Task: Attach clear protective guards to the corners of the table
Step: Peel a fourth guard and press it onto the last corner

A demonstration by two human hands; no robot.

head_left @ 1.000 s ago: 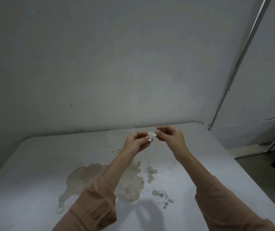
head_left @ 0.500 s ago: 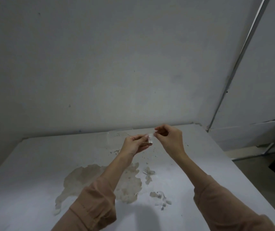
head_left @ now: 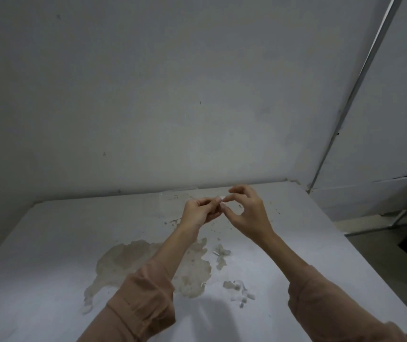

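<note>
Above the white table (head_left: pixel 49 255), my left hand (head_left: pixel 201 213) and my right hand (head_left: pixel 246 213) meet at the fingertips. Between them sits a small clear guard piece (head_left: pixel 222 202), mostly hidden by fingers. The left hand's fingers are curled round it. The right thumb and forefinger pinch at its edge, with the other right fingers raised and spread. Several more small clear pieces (head_left: pixel 241 292) lie loose on the table near me, and another clear piece (head_left: pixel 222 253) rests just beyond them.
A large patch of peeled, stained surface (head_left: pixel 148 262) covers the table's middle. A grey wall rises directly behind the table's far edge. The far right table corner (head_left: pixel 293 182) sits next to a metal strip (head_left: pixel 360 80). The floor drops away on the right.
Both hands have stayed at the same spot above the table. The right hand's fingers have opened out and lifted while its thumb and forefinger keep working at the piece.
</note>
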